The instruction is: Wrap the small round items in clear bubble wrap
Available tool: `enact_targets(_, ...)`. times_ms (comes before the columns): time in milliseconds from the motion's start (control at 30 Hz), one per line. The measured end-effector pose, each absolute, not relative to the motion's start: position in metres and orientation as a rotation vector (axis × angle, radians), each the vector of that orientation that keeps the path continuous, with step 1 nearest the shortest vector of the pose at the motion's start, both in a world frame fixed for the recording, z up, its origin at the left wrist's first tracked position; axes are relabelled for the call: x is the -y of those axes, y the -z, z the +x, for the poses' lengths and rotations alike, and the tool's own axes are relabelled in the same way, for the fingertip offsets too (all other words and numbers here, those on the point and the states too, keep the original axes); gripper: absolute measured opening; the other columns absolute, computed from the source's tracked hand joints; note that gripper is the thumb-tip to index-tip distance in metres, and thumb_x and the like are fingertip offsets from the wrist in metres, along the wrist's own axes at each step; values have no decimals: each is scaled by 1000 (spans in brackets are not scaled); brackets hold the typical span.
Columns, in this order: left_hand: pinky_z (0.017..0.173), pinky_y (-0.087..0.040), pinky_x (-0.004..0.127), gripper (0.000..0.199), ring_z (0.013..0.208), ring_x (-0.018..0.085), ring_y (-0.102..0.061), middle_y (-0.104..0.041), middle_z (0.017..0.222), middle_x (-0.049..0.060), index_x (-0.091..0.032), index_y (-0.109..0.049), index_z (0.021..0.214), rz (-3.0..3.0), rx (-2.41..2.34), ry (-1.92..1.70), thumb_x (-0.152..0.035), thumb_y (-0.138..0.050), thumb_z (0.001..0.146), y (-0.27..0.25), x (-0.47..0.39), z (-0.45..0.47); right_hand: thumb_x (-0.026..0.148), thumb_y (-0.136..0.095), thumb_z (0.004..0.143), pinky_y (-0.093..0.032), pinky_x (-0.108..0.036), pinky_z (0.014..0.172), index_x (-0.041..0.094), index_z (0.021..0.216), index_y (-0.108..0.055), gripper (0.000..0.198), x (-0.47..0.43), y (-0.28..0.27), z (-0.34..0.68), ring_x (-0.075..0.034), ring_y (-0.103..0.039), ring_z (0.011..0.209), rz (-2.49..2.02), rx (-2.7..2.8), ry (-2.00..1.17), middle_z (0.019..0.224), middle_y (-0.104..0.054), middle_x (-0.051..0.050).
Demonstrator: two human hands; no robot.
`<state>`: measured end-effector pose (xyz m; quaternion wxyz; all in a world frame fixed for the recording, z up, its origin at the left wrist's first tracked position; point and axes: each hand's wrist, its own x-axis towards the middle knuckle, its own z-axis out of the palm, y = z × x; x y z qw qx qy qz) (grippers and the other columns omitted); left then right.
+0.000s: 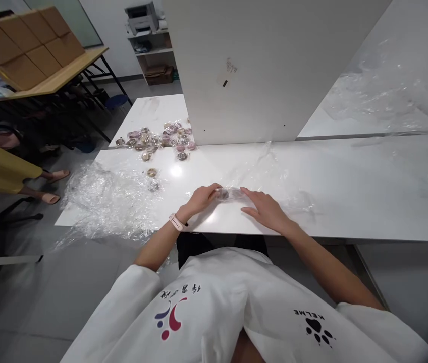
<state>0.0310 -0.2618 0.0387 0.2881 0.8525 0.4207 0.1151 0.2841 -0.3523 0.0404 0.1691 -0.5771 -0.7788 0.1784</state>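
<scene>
The packet (226, 194) is just in from the front edge of the desk (369, 191), its long axis running left to right, roughly parallel with that edge, with its dark round content (blurred under the clear wrap) towards the left end and the paler, flatter length pointing right. The left hand (199, 199) has its fingers closed on the left end, while the right hand (265, 209) touches the other end with its fingertips, thumb spread well away from them. Wrapped discs (148, 141) lie towards the desk's back left corner, behind crumpled film (104, 201) that spills over the front left corner.
</scene>
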Motion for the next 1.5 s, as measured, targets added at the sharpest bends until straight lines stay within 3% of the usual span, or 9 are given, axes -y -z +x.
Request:
enact_targets(167,66,-47,31,28,78,23,-65,-71,91,8,-18,-57,118,2232,-1531,-185,-28,-61,92,-42,239,55,38,-42,100,-49,-38,76,21,117,-68,35,317,-19,291,-25,-66,89,-1966,1926,-659,100,-73,-8)
enact_targets(333,104,-44,45,34,125,28,-55,-62,132,15,-15,-58,125,2708,-1413,-428,-12,-46,93,-42,275,53,26,-48,98,-42,-42,87,17,110,-70,26,318,-30,287,-29,-57,104,-1774,2115,8,114,-67,-13)
enact_targets(500,121,-24,52,57,147,28,-36,-45,153,18,-8,-44,146,2803,-1327,-136,-5,-36,90,-18,308,44,30,-50,99,-40,-40,83,19,119,-67,29,348,-10,274,-27,-54,101,-1584,2199,109,117,-67,-11)
enact_targets(700,107,-39,44,37,119,25,-61,-68,128,13,-16,-59,128,2617,-1424,-271,-15,-34,100,-21,280,48,31,-50,99,-38,-41,92,18,129,-61,34,343,6,275,-27,-56,111,-1589,2154,29,123,-67,-11)
enact_targets(933,67,-44,32,31,71,23,-64,-70,79,7,-18,-63,104,2274,-1504,-119,-41,-42,102,-55,233,51,36,-43,99,-38,-32,71,21,91,-67,30,300,-19,294,-20,-61,76,-1857,2001,-580,84,-71,-3)
enact_targets(1067,88,-49,43,25,102,30,-65,-71,108,14,-16,-64,112,2325,-1680,-151,-31,-52,96,-54,230,58,31,-52,91,-39,-34,73,20,93,-69,20,285,-27,291,-24,-60,84,-2004,1982,-496,91,-71,-7)
enact_targets(1200,119,-29,52,51,147,32,-33,-42,155,16,-14,-47,143,2622,-1563,-390,-17,-47,92,-37,271,59,27,-48,95,-39,-43,90,18,113,-68,29,307,-19,283,-30,-54,106,-1827,1954,-3,115,-67,-12)
enact_targets(1333,124,-20,56,65,154,33,-14,-30,161,21,-5,-32,153,2475,-1561,-332,-12,-42,89,-10,290,59,31,-46,97,-44,-45,94,19,118,-68,32,337,0,281,-29,-54,107,-1736,1826,-103,118,-65,-13)
enact_targets(1500,125,-20,53,49,153,26,-23,-39,159,12,-16,-48,146,1829,-1600,-806,-20,-31,100,-10,268,75,48,-49,95,-45,-53,104,19,131,-60,48,351,16,278,-32,-51,125,-1733,1407,-438,136,-56,-17)
